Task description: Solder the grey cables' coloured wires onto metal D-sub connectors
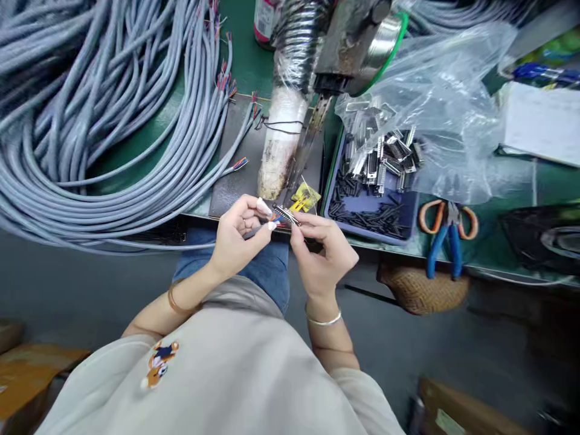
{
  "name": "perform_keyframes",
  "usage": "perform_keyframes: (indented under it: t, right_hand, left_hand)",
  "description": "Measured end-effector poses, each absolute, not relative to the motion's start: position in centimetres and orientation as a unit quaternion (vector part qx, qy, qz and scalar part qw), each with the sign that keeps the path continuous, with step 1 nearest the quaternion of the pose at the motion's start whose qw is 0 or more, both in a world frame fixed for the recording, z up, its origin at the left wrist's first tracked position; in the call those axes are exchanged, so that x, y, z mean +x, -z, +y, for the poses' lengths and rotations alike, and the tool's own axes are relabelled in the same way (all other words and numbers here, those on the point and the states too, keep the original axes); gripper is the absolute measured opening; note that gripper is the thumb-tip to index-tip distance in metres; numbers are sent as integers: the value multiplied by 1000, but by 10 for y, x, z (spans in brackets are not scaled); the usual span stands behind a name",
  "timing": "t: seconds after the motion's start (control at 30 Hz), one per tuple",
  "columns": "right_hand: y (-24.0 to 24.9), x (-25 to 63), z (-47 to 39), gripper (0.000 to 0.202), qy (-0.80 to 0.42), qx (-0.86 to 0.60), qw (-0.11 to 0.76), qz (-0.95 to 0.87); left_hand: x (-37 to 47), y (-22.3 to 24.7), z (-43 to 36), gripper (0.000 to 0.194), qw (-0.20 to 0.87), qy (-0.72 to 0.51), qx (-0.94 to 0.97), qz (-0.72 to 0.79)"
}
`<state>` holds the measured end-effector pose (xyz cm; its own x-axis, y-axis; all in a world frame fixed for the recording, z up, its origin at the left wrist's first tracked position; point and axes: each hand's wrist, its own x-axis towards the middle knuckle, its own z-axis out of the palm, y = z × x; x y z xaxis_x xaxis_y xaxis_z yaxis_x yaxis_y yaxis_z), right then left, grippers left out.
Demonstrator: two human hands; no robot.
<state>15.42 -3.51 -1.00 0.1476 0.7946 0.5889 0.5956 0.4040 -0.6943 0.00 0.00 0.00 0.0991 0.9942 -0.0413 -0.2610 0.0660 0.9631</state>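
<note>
My left hand is closed on the end of a grey cable, and coloured wires fan out past its fingertips. Between the thumb and fingers of my right hand is a small metal pin connector, tilted, with the wire tips right beside it. Whether the wires are joined to the connector is too small to tell. Just beyond the hands lie a soldering tool's tip and a yellow piece. A spool of solder wire with a green rim hangs above.
A large bundle of grey cables covers the left side. A blue tray at right holds connectors and black tubing pieces. Pliers and cutters lie at the table edge. A wrapped duct comes down centrally.
</note>
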Motion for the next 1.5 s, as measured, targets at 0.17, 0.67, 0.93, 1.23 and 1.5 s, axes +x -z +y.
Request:
perform_keyframes:
  t: [0.17, 0.67, 0.93, 1.23, 1.5]
  right_hand:
    - [9, 151, -36, 18, -68, -532, 532, -655]
    - [5, 147, -21, 17, -39, -536, 521, -663]
    - [13, 152, -32, 19, 16, -518, 480, -708]
    - [10, 152, -34, 18, 32, -522, 481, -704]
    - [6, 156, -42, 4, -132, -587, 533, -595]
  left_hand:
    - [-1, -1, -4, 15, 599, -504, 445, 435]
    - [9, 1, 2, 7, 470, -542, 502, 484]
    - [7, 2, 0, 9, 501, -518, 488, 493]
    - [4, 0, -3, 10, 543, -518, 465, 471]
    - [-5, -2, 0, 12, 641, -494, 425, 405]
